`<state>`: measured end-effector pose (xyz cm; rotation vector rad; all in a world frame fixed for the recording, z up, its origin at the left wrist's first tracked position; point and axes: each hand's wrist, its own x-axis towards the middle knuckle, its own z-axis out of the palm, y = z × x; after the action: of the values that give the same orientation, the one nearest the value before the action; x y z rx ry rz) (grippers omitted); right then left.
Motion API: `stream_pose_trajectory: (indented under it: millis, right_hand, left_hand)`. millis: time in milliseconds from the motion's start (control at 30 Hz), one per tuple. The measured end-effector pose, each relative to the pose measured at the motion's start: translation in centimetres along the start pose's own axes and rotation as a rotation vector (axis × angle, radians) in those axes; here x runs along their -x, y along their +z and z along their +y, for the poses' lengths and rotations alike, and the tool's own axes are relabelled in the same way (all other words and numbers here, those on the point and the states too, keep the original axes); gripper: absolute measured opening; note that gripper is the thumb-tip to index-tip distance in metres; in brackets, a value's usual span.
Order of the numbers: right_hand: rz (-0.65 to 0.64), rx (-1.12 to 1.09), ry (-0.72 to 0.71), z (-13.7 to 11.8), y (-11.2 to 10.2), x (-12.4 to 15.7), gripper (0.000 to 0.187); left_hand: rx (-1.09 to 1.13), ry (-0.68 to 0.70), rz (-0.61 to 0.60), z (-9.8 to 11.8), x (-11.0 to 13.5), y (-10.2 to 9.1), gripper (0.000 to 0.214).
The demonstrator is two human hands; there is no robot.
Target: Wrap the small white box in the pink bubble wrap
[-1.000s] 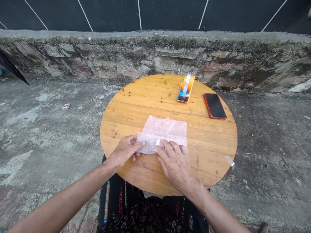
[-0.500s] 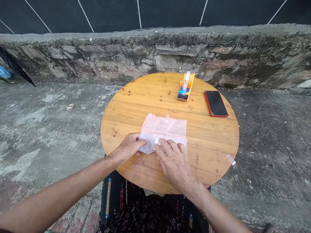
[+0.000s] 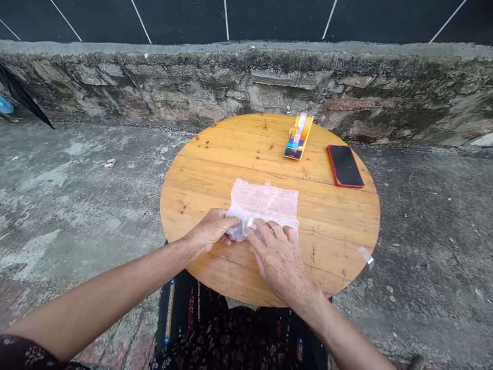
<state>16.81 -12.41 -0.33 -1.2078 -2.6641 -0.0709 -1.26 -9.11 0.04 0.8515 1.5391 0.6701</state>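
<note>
A sheet of pinkish, see-through bubble wrap (image 3: pixel 265 199) lies on the round wooden table (image 3: pixel 208 174), its near part folded over. My left hand (image 3: pixel 215 227) pinches the left end of the fold, thumb on top and fingers underneath. My right hand (image 3: pixel 279 252) is curled over the near part of the wrap, its fingers closed around a small white item with reddish marks (image 3: pixel 250 223). Only one end of that item shows beside my index finger; my hand covers the rest, so its kind is unclear.
An orange and blue tape dispenser (image 3: pixel 299 136) stands at the table's back. A phone in a red case (image 3: pixel 345 165) lies at the right. A strip of clear tape (image 3: pixel 365 256) hangs off the right edge. Behind runs a low stone wall (image 3: pixel 173 92).
My left hand has shifted slightly right and its fingers have curled further under the wrap's left end, which is bunched more. My right hand has hardly moved. The view has shifted a little.
</note>
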Motion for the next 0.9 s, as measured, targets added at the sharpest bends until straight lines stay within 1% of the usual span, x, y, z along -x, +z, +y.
stream_pose_trajectory:
  millis: [100, 233, 533, 700, 833, 900]
  right_hand:
    - [-0.013, 0.011, 0.005, 0.0, -0.1, -0.1, 0.028]
    - [-0.014, 0.02, 0.01, -0.2, -0.3, -0.1, 0.033]
    - [-0.043, 0.025, 0.022, -0.5, -0.9, -0.5, 0.042]
    - [-0.054, 0.046, 0.031, -0.7, -1.0, -0.8, 0.035]
    - [-0.047, 0.049, 0.065, -1.1, -1.2, -1.2, 0.025]
    - [-0.049, 0.055, 0.077, -1.3, -1.2, -1.4, 0.025]
  left_hand:
    - [0.032, -0.029, -0.021, 0.1, 0.0, 0.1, 0.022]
    - [0.063, -0.041, -0.043, 0.2, 0.0, 0.2, 0.022]
    - [0.086, 0.035, -0.04, 0.2, 0.3, 0.5, 0.023]
    - [0.096, 0.076, -0.007, 0.5, 0.5, 0.5, 0.024]
    - [0.125, 0.131, 0.019, 0.8, 0.8, 1.1, 0.018]
    - [0.159, 0.161, 0.005, 0.8, 0.8, 1.4, 0.016]
